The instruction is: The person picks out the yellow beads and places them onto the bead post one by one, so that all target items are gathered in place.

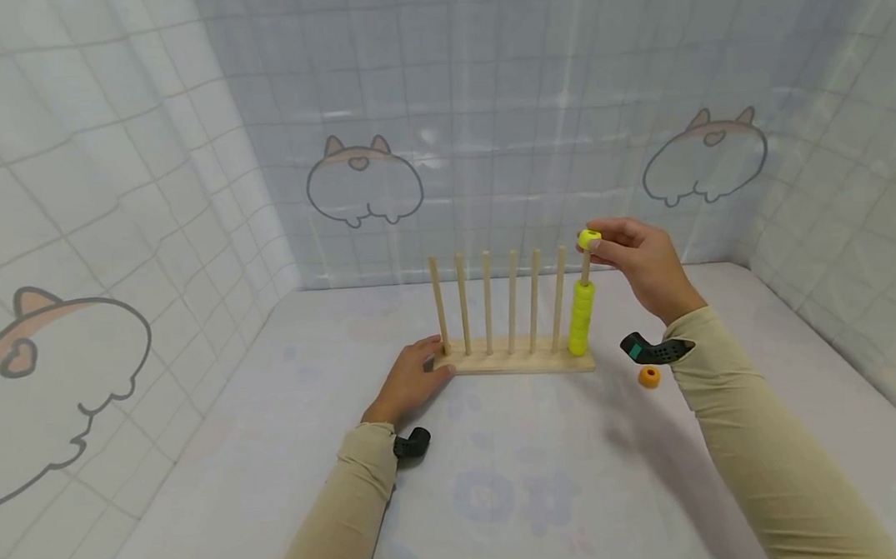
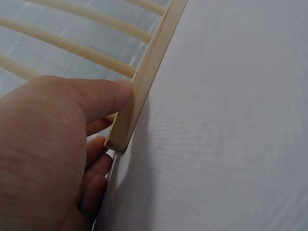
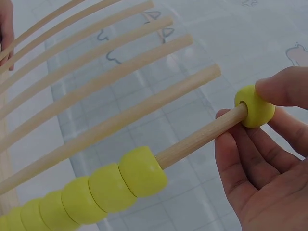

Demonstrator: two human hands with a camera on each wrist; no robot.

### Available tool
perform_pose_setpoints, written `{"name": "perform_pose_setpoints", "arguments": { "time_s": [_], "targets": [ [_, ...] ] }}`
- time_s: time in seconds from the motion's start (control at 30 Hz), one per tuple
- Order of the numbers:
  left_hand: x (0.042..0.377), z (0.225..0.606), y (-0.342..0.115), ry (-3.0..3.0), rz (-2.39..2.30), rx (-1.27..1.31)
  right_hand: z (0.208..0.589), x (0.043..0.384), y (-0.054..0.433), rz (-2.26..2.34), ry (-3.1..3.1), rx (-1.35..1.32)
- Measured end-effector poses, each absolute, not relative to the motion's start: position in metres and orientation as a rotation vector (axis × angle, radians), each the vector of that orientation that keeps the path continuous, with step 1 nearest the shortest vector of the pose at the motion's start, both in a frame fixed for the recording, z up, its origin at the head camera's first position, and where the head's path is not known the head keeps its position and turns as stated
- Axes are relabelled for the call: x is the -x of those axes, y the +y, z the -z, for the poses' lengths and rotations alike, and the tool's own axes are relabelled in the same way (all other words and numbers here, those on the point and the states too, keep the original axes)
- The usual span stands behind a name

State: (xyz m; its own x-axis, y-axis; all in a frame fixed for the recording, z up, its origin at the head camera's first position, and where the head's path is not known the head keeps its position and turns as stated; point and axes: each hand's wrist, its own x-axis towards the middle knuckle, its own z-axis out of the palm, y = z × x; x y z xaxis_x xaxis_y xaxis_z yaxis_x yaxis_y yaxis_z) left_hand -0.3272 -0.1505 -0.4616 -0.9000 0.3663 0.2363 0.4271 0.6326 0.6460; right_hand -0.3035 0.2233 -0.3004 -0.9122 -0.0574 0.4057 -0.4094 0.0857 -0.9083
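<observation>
A wooden peg rack (image 1: 519, 362) with several upright pegs stands on the table. Its rightmost peg carries a stack of yellow beads (image 1: 581, 319), touching one another. My right hand (image 1: 646, 262) pinches another yellow bead (image 3: 255, 107) between thumb and fingers at the top of that peg. In the right wrist view the peg's tip meets the bead's hole, with bare wood between this bead and the stack. My left hand (image 1: 413, 379) grips the left end of the rack's base (image 2: 126, 120), thumb on the near side; some of its fingers are hidden behind the base.
An orange bead (image 1: 649, 377) lies on the table right of the rack, near the right wrist's black band (image 1: 655, 350). The other pegs (image 1: 488, 303) stand bare. A tiled-pattern sheet (image 1: 518, 168) with cartoon drawings hangs behind and at both sides.
</observation>
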Motion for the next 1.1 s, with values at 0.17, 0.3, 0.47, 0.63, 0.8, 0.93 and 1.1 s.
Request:
{"name": "perform_pose_setpoints", "arguments": {
  "time_s": [0.17,0.3,0.47,0.63,0.8,0.93,1.1],
  "targets": [
    [0.3285,0.4618,-0.1503,-2.758,1.117,0.681,0.2992,0.3039,0.2237,-1.872,-2.157,-0.454],
    [0.3298,0.4627,-0.1504,-2.759,1.114,0.686,0.3000,0.3042,0.2244,-1.879,-2.165,-0.455],
    [0.3296,0.4636,-0.1506,-2.764,1.116,0.671,0.3013,0.3036,0.2244,-1.896,-2.155,-0.473],
    [0.3282,0.4643,-0.1510,-2.769,1.123,0.655,0.3031,0.3008,0.2239,-1.845,-2.205,-0.467],
    [0.3272,0.4637,-0.1504,-2.768,1.131,0.670,0.3061,0.2971,0.2248,-1.845,-2.214,-0.450],
    [0.3274,0.4637,-0.1505,-2.766,1.126,0.670,0.3077,0.2984,0.2253,-1.869,-2.197,-0.469],
    [0.3289,0.4633,-0.1507,-2.759,1.135,0.680,0.3066,0.3017,0.2262,-1.886,-2.162,-0.499]
  ]
}}
